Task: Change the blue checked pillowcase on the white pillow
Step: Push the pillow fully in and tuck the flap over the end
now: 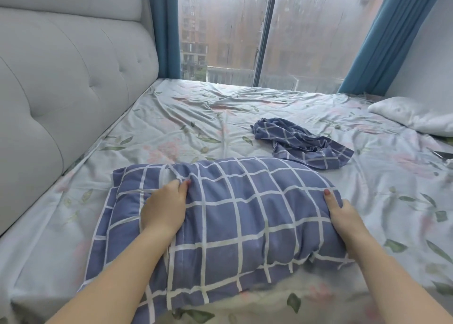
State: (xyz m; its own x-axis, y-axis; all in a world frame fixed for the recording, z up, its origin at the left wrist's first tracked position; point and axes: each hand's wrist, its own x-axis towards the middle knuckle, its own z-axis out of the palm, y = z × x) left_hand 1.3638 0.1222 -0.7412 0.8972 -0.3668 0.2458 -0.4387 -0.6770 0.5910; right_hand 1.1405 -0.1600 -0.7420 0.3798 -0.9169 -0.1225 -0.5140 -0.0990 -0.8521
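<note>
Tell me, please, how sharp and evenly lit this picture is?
Head view: soft, even daylight through the streaked window, no hard shadows; wide-angle lens bows the headboard; the gripped pillowcase, left hand and right hand are sharp; the sheet along the bottom edge is smeared.

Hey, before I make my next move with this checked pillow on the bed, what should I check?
1. Left hand pinching the pillowcase fabric: ok.
2. Right hand gripping its right end: ok.
3. Case lying smooth: not ok, bunched at the left fingers.
4. Corners of the case filled out: cannot tell.
5. Crumpled spare case out of the way: ok, lies apart, farther up the bed.
</note>
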